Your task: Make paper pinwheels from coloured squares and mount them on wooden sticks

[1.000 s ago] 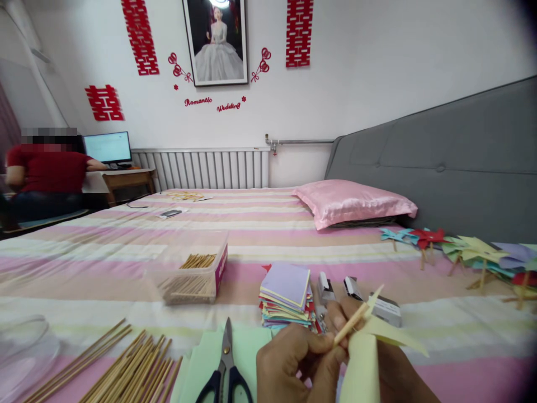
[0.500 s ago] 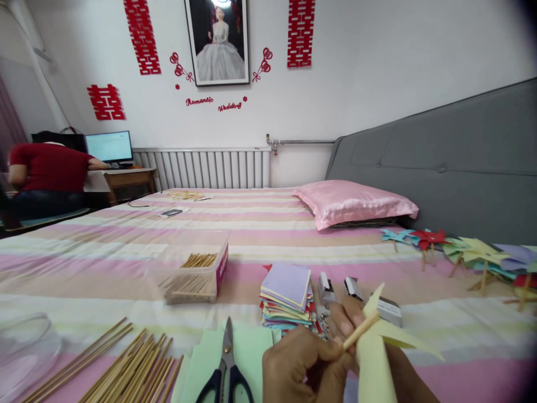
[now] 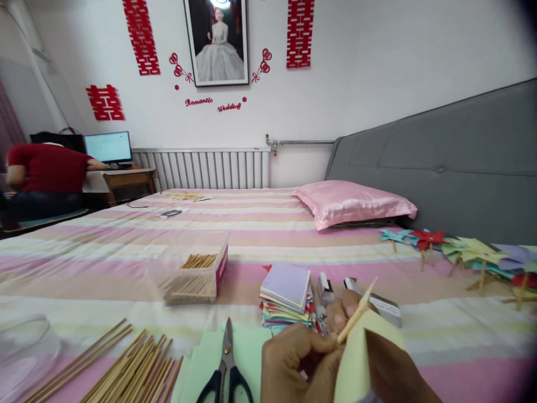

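Head view: what do the hands have?

Yellow paper [image 3: 352, 366], bent into a curve, and a wooden stick [image 3: 351, 326] beside it, both at the lower right over the bedspread [image 3: 260, 240]. The left hand [image 3: 291, 358] is pinched, thumb and forefinger closed on the stick's near end.

And the right hand [image 3: 339, 313]?

Its fingers are curled behind the stick. How firmly they press, or on what, I can't tell, because the paper covers much of that hand.

What could go wrong?

I'd worry about the paper creasing or tearing if the stick were twisted hard against it. The stick might slip if the left pinch slackened. And the stack of paper squares [image 3: 287, 286] stands just past the left knuckles, so a careless swing could topple it.

Where does the paper lie against the grip?

Just right of the left pinch and in front of the right hand, which it partly hides. One narrow point rises past the stick's far end. Whether paper and stick are joined I can't make out.

Anything farther out?

Scissors [image 3: 227, 351] lie on green paper [image 3: 249, 350] near the left hand. Paper pinwheels [image 3: 428, 239] sit well apart, by the headboard [image 3: 461, 168].
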A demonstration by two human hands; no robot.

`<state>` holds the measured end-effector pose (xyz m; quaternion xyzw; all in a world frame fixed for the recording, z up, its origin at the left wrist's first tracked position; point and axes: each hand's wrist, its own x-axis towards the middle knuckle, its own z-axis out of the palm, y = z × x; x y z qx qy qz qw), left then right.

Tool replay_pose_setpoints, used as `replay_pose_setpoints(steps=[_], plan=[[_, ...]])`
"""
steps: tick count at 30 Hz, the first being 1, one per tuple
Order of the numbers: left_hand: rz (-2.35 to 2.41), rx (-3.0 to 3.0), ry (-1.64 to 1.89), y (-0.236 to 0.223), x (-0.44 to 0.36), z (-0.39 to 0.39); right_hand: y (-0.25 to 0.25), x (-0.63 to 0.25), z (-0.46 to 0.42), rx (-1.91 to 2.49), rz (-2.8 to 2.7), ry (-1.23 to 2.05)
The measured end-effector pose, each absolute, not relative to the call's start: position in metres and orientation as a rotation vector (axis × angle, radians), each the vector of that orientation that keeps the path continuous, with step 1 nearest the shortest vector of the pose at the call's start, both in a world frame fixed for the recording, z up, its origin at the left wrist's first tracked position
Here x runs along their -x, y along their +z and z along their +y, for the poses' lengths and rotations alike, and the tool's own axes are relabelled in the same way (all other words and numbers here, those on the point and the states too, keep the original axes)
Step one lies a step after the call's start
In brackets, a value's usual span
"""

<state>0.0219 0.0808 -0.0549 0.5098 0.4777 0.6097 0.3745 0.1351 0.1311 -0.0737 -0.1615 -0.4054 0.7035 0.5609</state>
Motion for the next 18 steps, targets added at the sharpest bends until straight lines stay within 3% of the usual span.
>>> replay_pose_setpoints(steps=[9,18], plan=[[1.125,-1.301,1.148,-0.066,-0.01,0.1,-0.057,-0.143,0.146,0.651,-0.764,1.514],[1.108,-1.38,1.148,-0.07,-0.009,0.104,-0.048,-0.146,0.142,0.752,-0.778,1.546]])
